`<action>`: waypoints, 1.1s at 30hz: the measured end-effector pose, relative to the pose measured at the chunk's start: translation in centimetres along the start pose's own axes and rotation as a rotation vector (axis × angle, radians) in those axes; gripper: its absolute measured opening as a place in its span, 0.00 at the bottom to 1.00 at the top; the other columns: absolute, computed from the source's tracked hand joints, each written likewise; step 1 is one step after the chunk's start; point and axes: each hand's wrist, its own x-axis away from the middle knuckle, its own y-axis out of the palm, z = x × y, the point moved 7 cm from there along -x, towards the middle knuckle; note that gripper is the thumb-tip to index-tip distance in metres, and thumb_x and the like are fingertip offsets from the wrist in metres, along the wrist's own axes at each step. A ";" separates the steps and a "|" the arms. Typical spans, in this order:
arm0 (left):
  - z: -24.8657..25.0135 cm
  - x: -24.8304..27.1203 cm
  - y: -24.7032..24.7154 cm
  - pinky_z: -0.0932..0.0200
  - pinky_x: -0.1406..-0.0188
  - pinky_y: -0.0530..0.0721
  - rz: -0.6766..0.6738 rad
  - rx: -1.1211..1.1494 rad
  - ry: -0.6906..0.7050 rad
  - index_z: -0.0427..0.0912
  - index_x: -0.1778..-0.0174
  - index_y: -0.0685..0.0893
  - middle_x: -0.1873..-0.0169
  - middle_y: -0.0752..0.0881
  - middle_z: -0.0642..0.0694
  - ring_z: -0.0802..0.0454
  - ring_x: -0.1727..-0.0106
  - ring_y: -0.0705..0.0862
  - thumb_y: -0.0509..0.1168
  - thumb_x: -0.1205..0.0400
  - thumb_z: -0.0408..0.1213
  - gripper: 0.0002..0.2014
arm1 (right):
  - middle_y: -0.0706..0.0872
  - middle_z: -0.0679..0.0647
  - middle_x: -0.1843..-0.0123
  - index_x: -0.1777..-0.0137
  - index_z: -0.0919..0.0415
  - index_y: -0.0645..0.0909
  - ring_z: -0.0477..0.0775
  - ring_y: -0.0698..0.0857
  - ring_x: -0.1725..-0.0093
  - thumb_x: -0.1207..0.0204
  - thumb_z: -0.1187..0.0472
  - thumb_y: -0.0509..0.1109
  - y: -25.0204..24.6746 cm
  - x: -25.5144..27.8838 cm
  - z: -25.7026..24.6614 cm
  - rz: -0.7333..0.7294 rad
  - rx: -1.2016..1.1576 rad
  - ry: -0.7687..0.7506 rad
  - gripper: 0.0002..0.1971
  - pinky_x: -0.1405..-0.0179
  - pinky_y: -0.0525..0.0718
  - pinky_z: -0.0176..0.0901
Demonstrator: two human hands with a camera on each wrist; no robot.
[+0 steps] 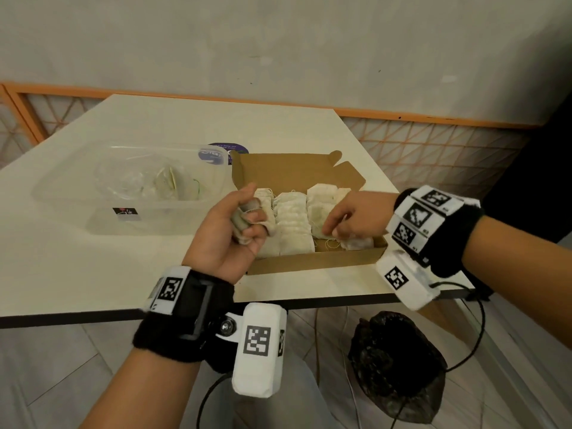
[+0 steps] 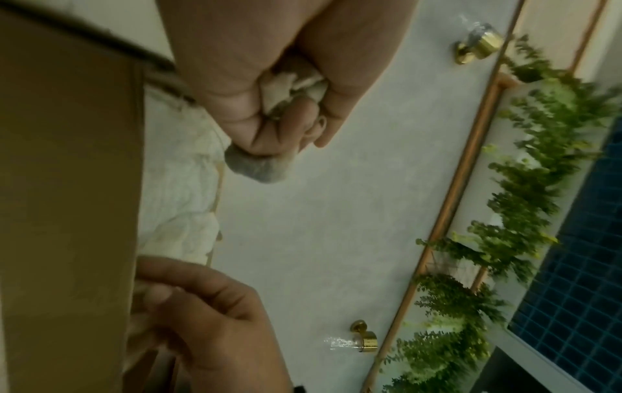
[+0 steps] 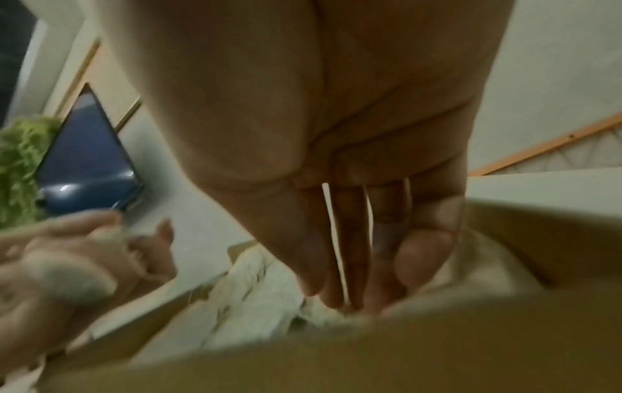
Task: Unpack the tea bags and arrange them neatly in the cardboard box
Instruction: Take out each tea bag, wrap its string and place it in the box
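An open brown cardboard box (image 1: pixel 309 262) sits near the table's front edge, with rows of pale tea bags (image 1: pixel 294 226) lying inside. My left hand (image 1: pixel 252 218) hovers over the box's left end and grips a bunch of tea bags (image 1: pixel 239 226) in its curled fingers. In the left wrist view one greyish bag (image 2: pixel 256 167) sticks out of that left hand (image 2: pixel 286 111). My right hand (image 1: pixel 332 231) reaches into the box's right part, its bunched fingertips (image 3: pixel 340 297) pinching a tea bag (image 1: pixel 320 216) in the right row.
A clear plastic container (image 1: pixel 123 196) holding crumpled wrappers stands left of the box. A purple lid (image 1: pixel 230 149) lies behind it. The table's front edge (image 1: pixel 325 300) runs close under my wrists. A black bag (image 1: pixel 396 366) sits on the floor below.
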 end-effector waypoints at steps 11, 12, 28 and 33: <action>-2.4 -2.9 2.2 0.67 0.76 0.82 -0.138 0.119 -0.098 0.38 0.47 0.79 0.54 0.84 0.40 0.49 0.61 0.89 0.55 0.14 0.31 0.08 | 0.86 0.52 0.57 0.46 0.56 0.76 0.43 0.86 0.63 0.37 0.57 0.79 2.2 1.1 -2.8 0.344 -0.999 -0.233 0.20 0.64 0.85 0.38; -2.4 -2.9 2.2 0.67 0.77 0.82 -0.143 0.113 -0.088 0.38 0.48 0.79 0.55 0.83 0.40 0.49 0.62 0.89 0.55 0.14 0.31 0.08 | 0.85 0.52 0.58 0.46 0.60 0.75 0.42 0.85 0.64 0.35 0.65 0.78 2.6 0.8 -3.0 0.359 -1.049 -0.249 0.20 0.66 0.84 0.35; -2.6 -3.4 1.5 0.73 0.83 0.73 -0.061 -0.076 -0.097 0.44 0.52 0.85 0.66 0.85 0.46 0.55 0.70 0.83 0.58 0.14 0.35 0.10 | 0.86 0.48 0.68 0.44 0.58 0.77 0.44 0.84 0.66 0.35 0.74 0.67 2.2 -0.2 -0.6 0.346 -1.745 -0.374 0.20 0.69 0.82 0.32; -2.9 -3.9 1.3 0.74 0.83 0.69 -0.025 -0.154 -0.141 0.43 0.49 0.84 0.67 0.82 0.46 0.57 0.68 0.78 0.59 0.15 0.36 0.08 | 0.81 0.53 0.65 0.40 0.58 0.77 0.46 0.84 0.64 0.28 0.80 0.63 2.2 -0.3 -0.2 0.393 -1.763 -0.370 0.21 0.66 0.85 0.34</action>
